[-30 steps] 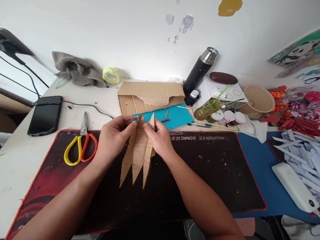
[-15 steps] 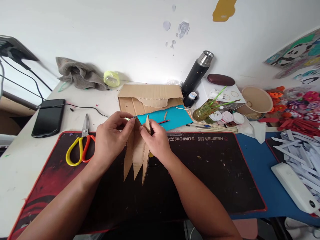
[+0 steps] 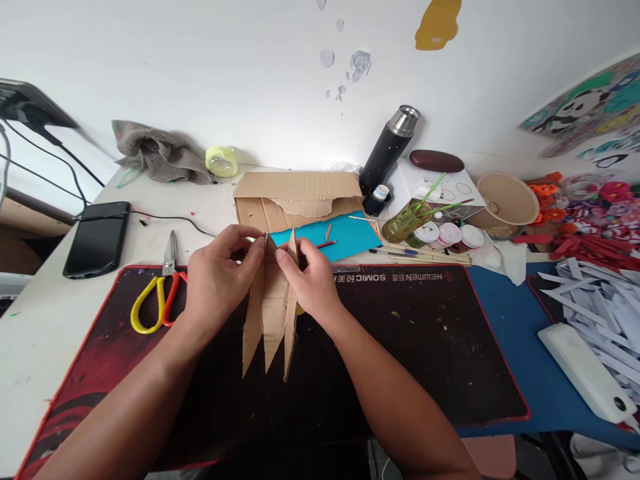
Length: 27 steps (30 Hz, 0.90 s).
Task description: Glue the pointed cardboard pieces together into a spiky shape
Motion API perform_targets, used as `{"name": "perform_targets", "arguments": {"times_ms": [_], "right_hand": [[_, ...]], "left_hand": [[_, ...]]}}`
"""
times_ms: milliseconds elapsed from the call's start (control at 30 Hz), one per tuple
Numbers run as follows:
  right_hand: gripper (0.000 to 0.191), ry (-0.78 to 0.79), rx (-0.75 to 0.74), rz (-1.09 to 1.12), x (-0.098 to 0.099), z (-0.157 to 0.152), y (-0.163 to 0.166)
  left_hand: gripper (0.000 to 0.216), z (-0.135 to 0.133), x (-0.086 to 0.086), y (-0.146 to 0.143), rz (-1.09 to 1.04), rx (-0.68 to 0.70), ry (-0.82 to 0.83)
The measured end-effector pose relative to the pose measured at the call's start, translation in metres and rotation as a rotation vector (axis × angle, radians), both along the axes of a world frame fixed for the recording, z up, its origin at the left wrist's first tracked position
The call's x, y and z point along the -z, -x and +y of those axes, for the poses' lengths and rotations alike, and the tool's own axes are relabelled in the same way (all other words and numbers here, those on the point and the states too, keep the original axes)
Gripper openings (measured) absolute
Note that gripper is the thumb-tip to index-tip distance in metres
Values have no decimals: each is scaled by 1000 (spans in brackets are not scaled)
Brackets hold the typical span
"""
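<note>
A folded cardboard piece [image 3: 275, 310] with several pointed lower ends hangs between my hands above the dark desk mat. My left hand [image 3: 220, 277] pinches its upper left edge between thumb and fingers. On the other side, my right hand [image 3: 310, 275] grips the upper right part, thumb on the inner face and fingers behind it. Some fingertips are hidden behind the cardboard. Scissors [image 3: 170, 252] with one yellow and one red handle lie left of my left hand.
A cut cardboard sheet [image 3: 250, 210] and blue paper [image 3: 350, 240] lie beyond my hands. A black phone [image 3: 97, 239] rests at left. At the back right stand a black thermos [image 3: 383, 157], a jar [image 3: 400, 223] with brushes and paint pots. White paper strips [image 3: 595, 313] pile up far right.
The cardboard's pointed ends have come slightly lower and nearer to me, and its folded sides look a little more spread. Both hands keep their hold. The view has shifted slightly.
</note>
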State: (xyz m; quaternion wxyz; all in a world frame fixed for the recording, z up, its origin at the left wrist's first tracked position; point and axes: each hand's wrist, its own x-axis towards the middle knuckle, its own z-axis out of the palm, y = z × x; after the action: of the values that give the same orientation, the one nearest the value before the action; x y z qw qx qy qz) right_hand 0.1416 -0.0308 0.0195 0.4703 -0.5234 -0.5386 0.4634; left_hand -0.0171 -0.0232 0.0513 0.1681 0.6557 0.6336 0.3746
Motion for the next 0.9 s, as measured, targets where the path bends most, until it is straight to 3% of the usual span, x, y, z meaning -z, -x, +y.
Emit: {"name": "perform_targets", "arguments": {"times_ms": [167,900], "right_hand": [[29,-4,27,109,0,3,0],[24,29,17,52,-4,7,-3]], "left_hand": [[13,-1,-1,1,18,21,-12],[20,1,2,-2,-28,51,117]]}}
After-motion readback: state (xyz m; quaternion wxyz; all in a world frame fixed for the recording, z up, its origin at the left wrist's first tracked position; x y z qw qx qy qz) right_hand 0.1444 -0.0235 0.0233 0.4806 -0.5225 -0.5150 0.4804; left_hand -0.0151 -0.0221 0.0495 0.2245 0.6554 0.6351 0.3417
